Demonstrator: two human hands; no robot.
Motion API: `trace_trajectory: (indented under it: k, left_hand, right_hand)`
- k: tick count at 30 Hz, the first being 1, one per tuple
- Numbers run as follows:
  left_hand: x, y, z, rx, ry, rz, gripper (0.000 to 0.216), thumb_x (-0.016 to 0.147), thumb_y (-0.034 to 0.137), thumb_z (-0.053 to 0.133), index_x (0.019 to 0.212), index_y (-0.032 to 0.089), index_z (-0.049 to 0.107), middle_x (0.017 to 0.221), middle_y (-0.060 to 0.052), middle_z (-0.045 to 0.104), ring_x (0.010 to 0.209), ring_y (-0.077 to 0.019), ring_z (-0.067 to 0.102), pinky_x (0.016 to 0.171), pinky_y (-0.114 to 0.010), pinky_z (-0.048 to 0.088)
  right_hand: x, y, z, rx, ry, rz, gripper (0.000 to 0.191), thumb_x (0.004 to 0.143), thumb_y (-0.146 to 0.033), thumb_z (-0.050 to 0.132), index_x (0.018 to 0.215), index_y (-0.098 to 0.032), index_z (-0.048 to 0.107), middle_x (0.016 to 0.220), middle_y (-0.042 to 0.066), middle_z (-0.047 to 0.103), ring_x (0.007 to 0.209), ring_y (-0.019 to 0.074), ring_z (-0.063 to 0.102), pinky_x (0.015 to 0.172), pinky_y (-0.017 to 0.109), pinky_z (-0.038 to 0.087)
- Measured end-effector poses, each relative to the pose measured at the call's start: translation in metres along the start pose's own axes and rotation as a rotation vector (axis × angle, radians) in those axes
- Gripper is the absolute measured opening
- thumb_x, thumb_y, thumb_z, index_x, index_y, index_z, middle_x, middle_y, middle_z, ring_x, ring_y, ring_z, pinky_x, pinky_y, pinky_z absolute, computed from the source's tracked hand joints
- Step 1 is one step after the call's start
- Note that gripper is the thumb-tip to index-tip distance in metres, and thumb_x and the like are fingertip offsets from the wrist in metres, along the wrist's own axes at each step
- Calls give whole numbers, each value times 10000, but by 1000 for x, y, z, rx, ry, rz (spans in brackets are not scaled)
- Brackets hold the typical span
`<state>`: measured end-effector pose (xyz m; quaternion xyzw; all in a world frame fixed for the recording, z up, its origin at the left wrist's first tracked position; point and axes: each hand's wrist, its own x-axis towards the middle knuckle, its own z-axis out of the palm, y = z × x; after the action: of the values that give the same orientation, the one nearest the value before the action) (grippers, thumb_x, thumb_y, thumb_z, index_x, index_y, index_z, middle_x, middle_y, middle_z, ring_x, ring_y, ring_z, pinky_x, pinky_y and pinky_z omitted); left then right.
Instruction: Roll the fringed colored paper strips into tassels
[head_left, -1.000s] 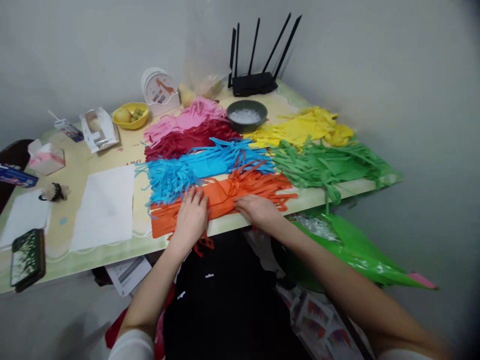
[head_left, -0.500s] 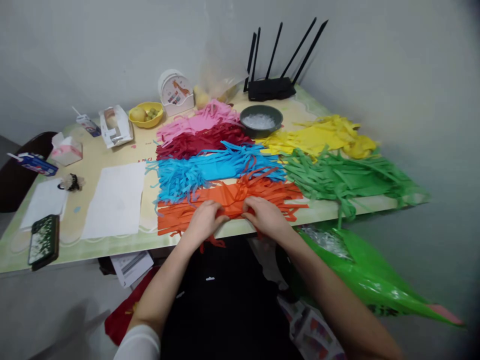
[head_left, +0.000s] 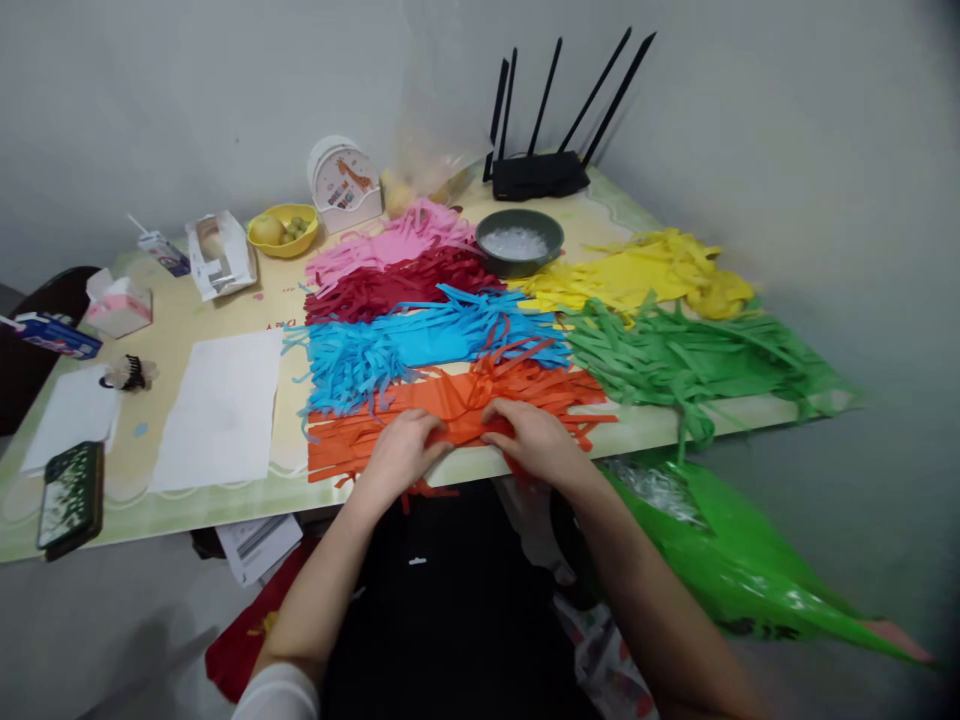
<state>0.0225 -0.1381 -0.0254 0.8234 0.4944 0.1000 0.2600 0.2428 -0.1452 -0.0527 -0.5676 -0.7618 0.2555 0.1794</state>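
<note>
Orange fringed sheet (head view): this orange fringed sheet [head_left: 450, 392] lies along the near edge of the table [head_left: 210, 500], looks like tissue paper. A few strands hang over the edge, so I reckon one could snag on the black clothing [head_left: 450, 620] below.
Left hand: the left hand [head_left: 405, 448] has thumb and fingers pinching the sheet's near edge. Thin stuff, so too hard a tug might rip it imo.
Right hand: the right hand [head_left: 536, 440] seems to be pinching the same edge nearby, fingertips partly hidden. If the two pull unevenly, the plain middle could crease crooked.
Blue neighbour: the blue fringed sheet [head_left: 431, 342] sits just behind, strands mingling with the orange, so lifting one could drag the other.
Green neighbour: the green fringed sheet [head_left: 682, 350] is close to the orange's right end, tangle risk there too.
Bowl: the dark grey bowl [head_left: 517, 268] of clear bits sits right by the crimson fringed sheet [head_left: 412, 285]. Yank that and it might spill.
</note>
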Motion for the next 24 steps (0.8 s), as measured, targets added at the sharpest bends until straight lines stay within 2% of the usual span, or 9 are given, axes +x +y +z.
trace_trajectory:
  k: [5,10,16,19,24]
  left_hand:
    - [-1,-1,-1,-13,-3,10,144,894,249,596,956,162,692,985,-82,697,968,-225,632,860,-312,475]
    - [-2,3,-2,-12,-10,-20,158,896,178,538,867,163,693,961,-80,696,935,-216,631,832,-302,468]
    - [-1,4,-3,-40,25,-102,164,875,158,509,859,163,672,880,-66,696,836,-200,631,743,-286,444]
    - [0,4,-3,-50,28,-115,161,856,147,507,850,163,666,881,-65,699,833,-201,631,730,-285,432]
    - [1,4,-5,-59,20,-121,159,846,143,509,839,165,666,889,-64,706,827,-199,632,727,-284,425]
  right_hand:
    - [4,-4,-5,-2,-47,-8,54,816,-146,624,780,-186,615,866,50,674,868,216,601,780,322,439]
    - [4,-5,-8,-18,-70,-1,71,800,-167,668,775,-183,603,860,55,667,873,227,602,764,325,451]
    - [3,-4,-9,47,-53,-25,159,855,-269,655,989,-188,682,1019,75,716,970,235,648,853,356,479]
    - [5,-3,-8,37,-27,-28,133,897,-235,583,895,-195,710,949,62,732,914,217,664,830,339,480]
    - [4,-4,-4,5,8,-16,114,887,-188,591,816,-189,681,884,48,712,858,204,647,775,309,462]
